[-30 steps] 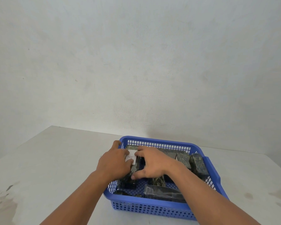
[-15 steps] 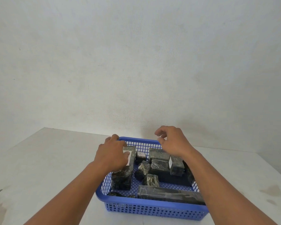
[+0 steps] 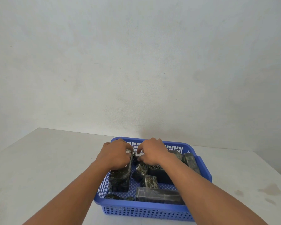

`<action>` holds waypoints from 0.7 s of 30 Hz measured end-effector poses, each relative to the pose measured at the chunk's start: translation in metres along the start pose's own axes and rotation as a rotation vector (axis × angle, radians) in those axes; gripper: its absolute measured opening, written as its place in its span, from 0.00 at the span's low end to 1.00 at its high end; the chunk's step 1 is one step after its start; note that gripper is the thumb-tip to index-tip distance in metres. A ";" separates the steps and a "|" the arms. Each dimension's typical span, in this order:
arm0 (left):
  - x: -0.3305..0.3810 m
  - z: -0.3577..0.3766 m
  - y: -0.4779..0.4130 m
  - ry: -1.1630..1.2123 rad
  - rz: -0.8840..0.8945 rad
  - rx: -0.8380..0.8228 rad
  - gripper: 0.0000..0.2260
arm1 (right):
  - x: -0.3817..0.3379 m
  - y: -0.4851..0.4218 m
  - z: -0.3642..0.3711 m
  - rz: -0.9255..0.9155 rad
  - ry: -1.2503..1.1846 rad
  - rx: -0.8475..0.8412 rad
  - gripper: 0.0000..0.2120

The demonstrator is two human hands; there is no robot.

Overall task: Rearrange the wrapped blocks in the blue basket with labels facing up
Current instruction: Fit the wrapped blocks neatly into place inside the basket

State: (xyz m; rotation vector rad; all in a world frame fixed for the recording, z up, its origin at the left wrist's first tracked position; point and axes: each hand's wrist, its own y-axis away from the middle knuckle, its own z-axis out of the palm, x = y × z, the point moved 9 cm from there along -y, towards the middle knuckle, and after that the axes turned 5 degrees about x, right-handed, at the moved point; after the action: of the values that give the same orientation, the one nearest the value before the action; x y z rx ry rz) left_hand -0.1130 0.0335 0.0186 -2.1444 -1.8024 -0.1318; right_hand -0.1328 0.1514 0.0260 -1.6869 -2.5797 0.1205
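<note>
Since the long block (image 3: 159, 195) by the near wall of the blue basket (image 3: 136, 208) on the table (image 3: 55, 159) shows only dark wrap, as do the smaller wrapped blocks (image 3: 150, 181) behind it, most labels look yet to be turned up. Farther in, the left hand (image 3: 115, 155) curls round a tilted block (image 3: 120, 177) at the left wall while the right hand (image 3: 154, 153) pinches a small block (image 3: 136, 160) beside it. 1 white label (image 3: 128, 151) peeks between them, unreadable.

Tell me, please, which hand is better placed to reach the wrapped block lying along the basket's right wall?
Right, probably. The right hand is nearer that right-side block on the same side, while the left hand grips the long block by the blue basket's left wall.
</note>
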 end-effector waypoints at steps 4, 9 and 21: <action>-0.002 0.006 0.000 -0.033 -0.003 -0.028 0.17 | -0.002 -0.005 0.009 0.022 0.067 0.010 0.16; -0.004 0.005 0.000 -0.026 -0.005 -0.017 0.17 | 0.001 -0.008 0.013 0.052 0.031 0.011 0.14; -0.001 0.002 0.002 -0.035 -0.016 -0.022 0.17 | -0.013 0.021 -0.002 -0.053 -0.057 -0.216 0.26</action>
State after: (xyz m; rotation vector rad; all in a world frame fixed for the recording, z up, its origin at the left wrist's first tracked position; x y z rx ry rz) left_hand -0.1114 0.0330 0.0163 -2.1602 -1.8462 -0.1193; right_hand -0.1084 0.1484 0.0257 -1.7008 -2.7653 -0.1183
